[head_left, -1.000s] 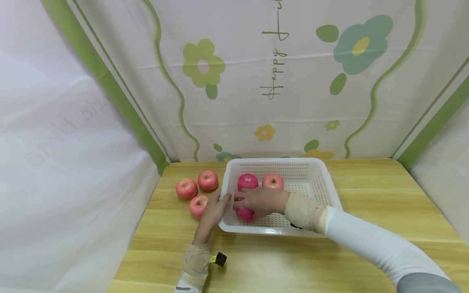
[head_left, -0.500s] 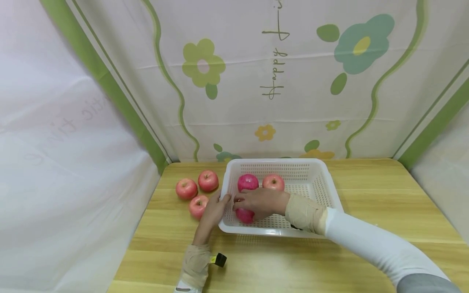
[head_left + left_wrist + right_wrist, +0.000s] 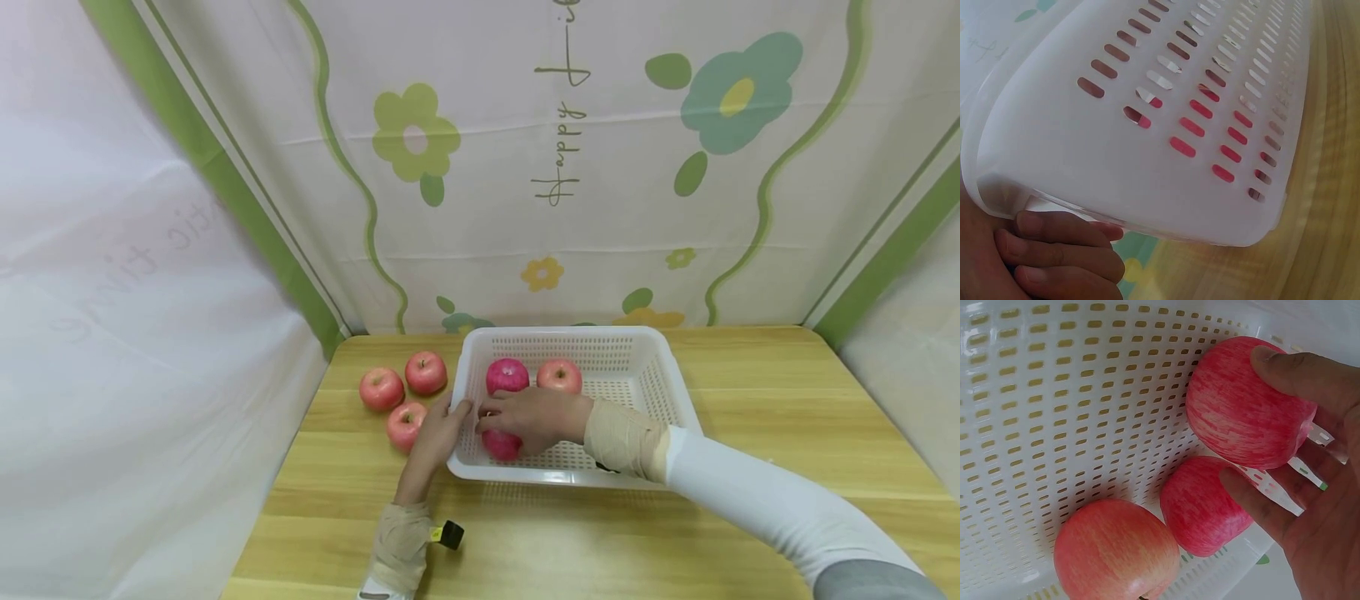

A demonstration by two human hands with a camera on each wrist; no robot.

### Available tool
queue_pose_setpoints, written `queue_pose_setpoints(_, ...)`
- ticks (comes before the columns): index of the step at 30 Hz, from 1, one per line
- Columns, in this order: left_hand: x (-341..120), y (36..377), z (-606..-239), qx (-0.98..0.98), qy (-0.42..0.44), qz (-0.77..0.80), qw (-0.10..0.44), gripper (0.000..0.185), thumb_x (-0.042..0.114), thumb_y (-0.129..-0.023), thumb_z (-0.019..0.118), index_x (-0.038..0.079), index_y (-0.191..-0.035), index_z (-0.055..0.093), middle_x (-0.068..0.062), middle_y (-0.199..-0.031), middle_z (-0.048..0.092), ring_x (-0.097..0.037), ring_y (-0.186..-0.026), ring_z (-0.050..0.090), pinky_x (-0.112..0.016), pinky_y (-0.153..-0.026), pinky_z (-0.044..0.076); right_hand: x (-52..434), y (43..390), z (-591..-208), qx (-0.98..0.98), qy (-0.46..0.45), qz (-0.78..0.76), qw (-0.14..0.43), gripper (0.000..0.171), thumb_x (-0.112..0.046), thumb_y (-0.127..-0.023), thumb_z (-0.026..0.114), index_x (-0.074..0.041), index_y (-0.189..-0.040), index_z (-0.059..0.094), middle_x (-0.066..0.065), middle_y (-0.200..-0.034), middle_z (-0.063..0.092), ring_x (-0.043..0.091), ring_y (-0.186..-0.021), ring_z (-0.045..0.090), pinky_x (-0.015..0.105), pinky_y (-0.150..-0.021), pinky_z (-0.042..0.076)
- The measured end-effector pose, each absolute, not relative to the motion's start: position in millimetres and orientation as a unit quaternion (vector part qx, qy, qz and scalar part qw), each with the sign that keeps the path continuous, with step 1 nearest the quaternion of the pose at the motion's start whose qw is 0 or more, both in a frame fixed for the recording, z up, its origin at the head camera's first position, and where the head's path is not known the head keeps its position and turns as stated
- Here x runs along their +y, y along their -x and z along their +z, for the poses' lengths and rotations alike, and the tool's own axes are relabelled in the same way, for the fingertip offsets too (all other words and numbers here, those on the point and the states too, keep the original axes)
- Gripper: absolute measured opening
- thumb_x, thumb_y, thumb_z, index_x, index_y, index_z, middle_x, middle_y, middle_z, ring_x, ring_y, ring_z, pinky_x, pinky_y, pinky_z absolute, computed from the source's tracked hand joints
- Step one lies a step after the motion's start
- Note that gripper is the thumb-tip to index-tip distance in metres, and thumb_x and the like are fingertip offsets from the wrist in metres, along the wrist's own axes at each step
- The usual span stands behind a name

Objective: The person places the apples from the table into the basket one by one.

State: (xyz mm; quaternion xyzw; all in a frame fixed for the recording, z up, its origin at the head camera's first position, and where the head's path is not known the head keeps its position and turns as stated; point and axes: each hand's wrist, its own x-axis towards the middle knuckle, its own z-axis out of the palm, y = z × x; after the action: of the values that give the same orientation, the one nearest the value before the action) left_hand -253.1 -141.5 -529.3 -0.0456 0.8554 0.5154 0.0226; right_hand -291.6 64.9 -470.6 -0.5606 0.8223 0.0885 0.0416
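Placing step in hand: right hand [image 3: 534,414] grasps an apple [image 3: 1244,403] low inside the basket [image 3: 660,379], left hand [image 3: 438,429] clasps its rim; next, I judge, release and fetch another from the surface [image 3: 750,392].

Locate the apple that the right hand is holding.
In the head view, the held apple sits inside the white basket, in its near-left corner, under the right hand and just in front of two other apples.

Head looks down; wrists close on basket [image 3: 637,354].
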Motion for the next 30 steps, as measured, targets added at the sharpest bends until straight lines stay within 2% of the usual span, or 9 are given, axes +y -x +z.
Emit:
queue_pose_setpoints(10, -140.5, 250.9, -526.3, 0.855, 0.048, 0.517, 0.023, 0.051, 0.043, -0.108, 0.052, 0.011, -0.147, 0.060, -0.019, -0.140, 0.066, -0.032, -0.113, 0.069, -0.047, -0.089, 0.060, 70.9, 293.2, -469.5, 0.825, 0.557, 0.093, 0.031, 0.075, -0.037, -0.086, 0.088, -0.030, -0.153, 0.054, -0.001, -0.153, 0.055, 0.017, -0.127, 0.063, 0.035, -0.093, 0.062)
queue_pose_setpoints(17, -140.6, 250.8, -526.4, 0.854, 0.047, 0.518, 0.022, 0.051, 0.042, -0.108, 0.052, 0.010, -0.147, 0.060, -0.021, -0.138, 0.067, -0.030, -0.109, 0.071, -0.045, -0.086, 0.061, 77.3, 295.0, -465.4, 0.829, 0.553, 0.079, 0.023, 0.079, -0.033, -0.087, 0.088, -0.027, -0.156, 0.051, -0.001, -0.153, 0.057, 0.019, -0.141, 0.056, 0.039, -0.105, 0.058)
queue_pose_setpoints(21, -140.7, 250.5, -526.5, 0.851, 0.046, 0.522, 0.024, 0.051, 0.042, -0.108, 0.052, 0.010, -0.147, 0.060, -0.021, -0.137, 0.067, -0.030, -0.108, 0.071, -0.044, -0.086, 0.061, 81.5, 296.3, -462.6, 0.836, 0.544, 0.071, 0.022, 0.078, -0.033, -0.087, 0.087, -0.025, -0.156, 0.052, 0.000, -0.154, 0.057, 0.021, -0.143, 0.055, 0.042, -0.104, 0.059)
queue_pose_setpoints(24, -140.9, 250.4, -527.0, 0.850, 0.045, 0.525, 0.025, 0.050, 0.041, -0.108, 0.052, 0.011, -0.148, 0.060, -0.021, -0.135, 0.068, -0.030, -0.107, 0.071, -0.044, -0.087, 0.061, 85.9, 295.6, -458.0, 0.840, 0.539, 0.062, 0.020, 0.076, -0.033, -0.086, 0.088, -0.024, -0.154, 0.055, 0.000, -0.151, 0.059, 0.021, -0.139, 0.058, 0.042, -0.099, 0.061)
queue_pose_setpoints(30, -140.8, 250.6, -527.7, 0.847, 0.042, 0.529, 0.023, 0.051, 0.041, -0.109, 0.052, 0.010, -0.148, 0.059, -0.022, -0.134, 0.068, -0.031, -0.108, 0.072, -0.047, -0.088, 0.061, 99.6, 294.5, -449.3, 0.849, 0.527, 0.028, 0.013, 0.073, -0.021, -0.085, 0.089, -0.020, -0.151, 0.058, 0.000, -0.149, 0.063, 0.026, -0.141, 0.058, 0.043, -0.113, 0.053)
